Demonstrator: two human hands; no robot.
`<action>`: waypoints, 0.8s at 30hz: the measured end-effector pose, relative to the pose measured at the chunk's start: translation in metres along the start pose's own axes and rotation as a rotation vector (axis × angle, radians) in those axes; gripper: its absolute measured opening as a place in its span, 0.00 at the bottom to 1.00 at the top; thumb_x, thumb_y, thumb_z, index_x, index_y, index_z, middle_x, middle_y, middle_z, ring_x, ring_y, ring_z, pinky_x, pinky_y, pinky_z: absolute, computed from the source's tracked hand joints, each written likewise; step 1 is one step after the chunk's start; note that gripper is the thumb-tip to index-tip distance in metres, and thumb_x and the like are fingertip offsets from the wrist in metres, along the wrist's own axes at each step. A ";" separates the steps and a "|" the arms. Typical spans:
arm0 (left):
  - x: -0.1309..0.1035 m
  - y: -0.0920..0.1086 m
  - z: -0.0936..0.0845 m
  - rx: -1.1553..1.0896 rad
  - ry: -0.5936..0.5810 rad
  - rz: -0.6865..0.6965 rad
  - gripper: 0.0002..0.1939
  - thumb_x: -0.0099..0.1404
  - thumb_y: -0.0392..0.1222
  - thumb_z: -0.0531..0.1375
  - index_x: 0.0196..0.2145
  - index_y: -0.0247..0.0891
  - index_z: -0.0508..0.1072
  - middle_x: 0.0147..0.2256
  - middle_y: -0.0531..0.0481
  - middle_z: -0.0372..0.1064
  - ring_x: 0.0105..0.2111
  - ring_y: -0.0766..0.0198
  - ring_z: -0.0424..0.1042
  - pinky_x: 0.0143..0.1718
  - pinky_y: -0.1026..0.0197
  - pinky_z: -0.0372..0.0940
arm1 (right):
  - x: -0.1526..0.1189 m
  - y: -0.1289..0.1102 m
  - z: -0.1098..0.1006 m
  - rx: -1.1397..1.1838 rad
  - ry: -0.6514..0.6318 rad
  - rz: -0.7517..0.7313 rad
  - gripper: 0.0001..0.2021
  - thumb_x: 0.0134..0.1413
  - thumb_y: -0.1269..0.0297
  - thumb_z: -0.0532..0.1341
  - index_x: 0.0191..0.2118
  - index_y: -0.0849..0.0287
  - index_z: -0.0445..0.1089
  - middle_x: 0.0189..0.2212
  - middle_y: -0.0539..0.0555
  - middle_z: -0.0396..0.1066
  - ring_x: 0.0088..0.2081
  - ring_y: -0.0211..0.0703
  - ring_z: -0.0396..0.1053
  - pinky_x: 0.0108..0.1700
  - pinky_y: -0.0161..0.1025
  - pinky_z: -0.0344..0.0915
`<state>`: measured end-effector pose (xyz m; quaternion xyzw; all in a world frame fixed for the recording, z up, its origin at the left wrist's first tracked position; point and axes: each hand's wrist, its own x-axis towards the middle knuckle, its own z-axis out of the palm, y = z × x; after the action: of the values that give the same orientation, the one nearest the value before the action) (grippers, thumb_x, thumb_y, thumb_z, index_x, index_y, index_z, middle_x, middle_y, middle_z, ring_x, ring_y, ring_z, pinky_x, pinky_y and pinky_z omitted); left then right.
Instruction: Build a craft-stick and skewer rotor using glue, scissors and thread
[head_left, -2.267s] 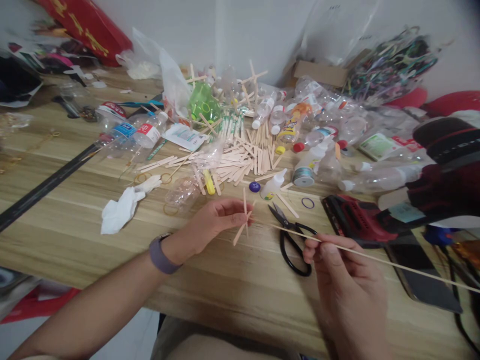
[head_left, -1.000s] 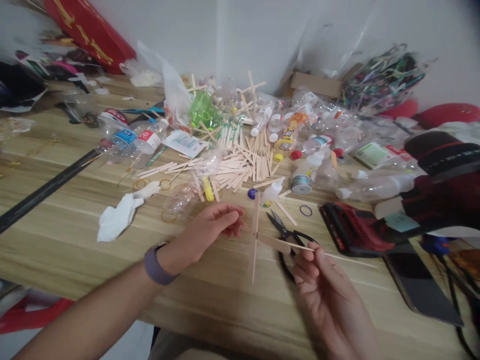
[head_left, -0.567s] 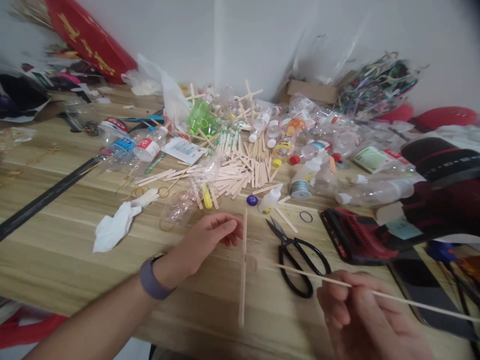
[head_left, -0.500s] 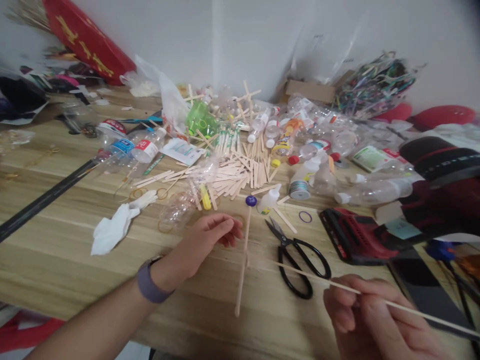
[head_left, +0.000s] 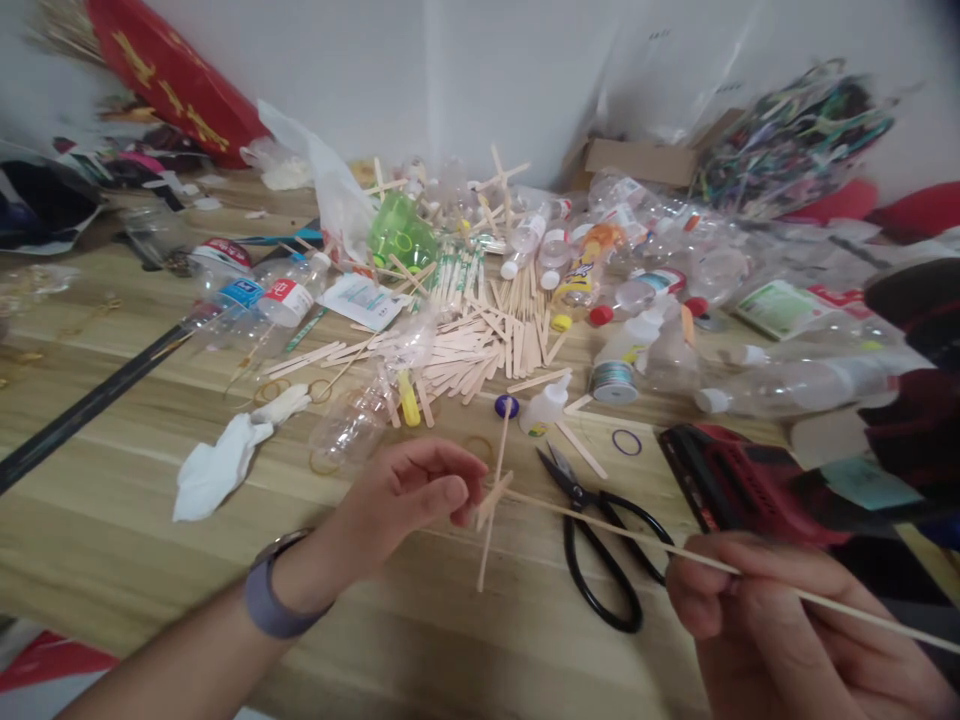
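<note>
My right hand (head_left: 795, 610) is closed around a long thin wooden skewer (head_left: 622, 530), pinched between thumb and fingers at the lower right. At the skewer's far end sit craft sticks joined in a cross (head_left: 493, 500), held above the table. My left hand (head_left: 427, 485) is beside this cross, its fingers loosely curled and the thumb apart. Its fingertips are right by one arm of the cross; whether they touch it I cannot tell. Black-handled scissors (head_left: 600, 540) lie beneath the skewer. A purple bottle cap (head_left: 506, 406) appears behind the upper arm of the cross.
Loose craft sticks (head_left: 465, 350) are heaped mid-table, with plastic bottles (head_left: 652, 290) behind and to the right. A small glue bottle (head_left: 545, 405) stands near the scissors. A red and black power tool (head_left: 742, 480) is at right, a white glove (head_left: 225, 460) at left.
The cross has turned on the skewer's end, so its second stick now shows clearly. My left hand's fingers have curled closer to it. The view has shifted slightly.
</note>
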<state>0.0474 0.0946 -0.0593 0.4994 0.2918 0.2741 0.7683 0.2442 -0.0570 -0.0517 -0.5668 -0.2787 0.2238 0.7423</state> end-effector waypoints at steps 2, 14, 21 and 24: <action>0.000 -0.004 -0.003 -0.018 -0.035 -0.045 0.14 0.55 0.48 0.70 0.37 0.39 0.79 0.30 0.50 0.75 0.27 0.65 0.72 0.31 0.62 0.68 | 0.004 0.004 0.000 -0.012 -0.022 0.044 0.06 0.49 0.59 0.71 0.32 0.53 0.77 0.23 0.51 0.72 0.23 0.36 0.67 0.25 0.33 0.67; 0.000 0.001 0.005 -0.144 -0.120 -0.242 0.18 0.51 0.38 0.72 0.41 0.40 0.78 0.31 0.50 0.77 0.31 0.66 0.74 0.34 0.65 0.68 | 0.000 0.006 0.007 -0.050 -0.047 0.132 0.07 0.47 0.56 0.71 0.30 0.52 0.77 0.24 0.52 0.72 0.23 0.35 0.68 0.25 0.32 0.68; 0.002 0.006 0.009 -0.039 -0.051 -0.201 0.18 0.49 0.39 0.73 0.38 0.38 0.76 0.27 0.51 0.76 0.28 0.67 0.72 0.31 0.66 0.65 | -0.004 0.005 0.004 -0.104 -0.073 0.153 0.09 0.48 0.56 0.71 0.31 0.54 0.77 0.24 0.52 0.71 0.23 0.37 0.68 0.26 0.33 0.69; 0.002 0.007 0.010 -0.027 -0.036 -0.199 0.18 0.49 0.41 0.73 0.37 0.37 0.76 0.26 0.52 0.75 0.27 0.67 0.71 0.29 0.65 0.65 | -0.002 0.006 0.003 -0.127 -0.105 0.153 0.08 0.50 0.56 0.70 0.31 0.54 0.77 0.24 0.52 0.72 0.23 0.36 0.68 0.26 0.31 0.69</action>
<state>0.0548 0.0922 -0.0495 0.4623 0.3225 0.1915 0.8035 0.2400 -0.0547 -0.0568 -0.6200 -0.2866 0.2911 0.6699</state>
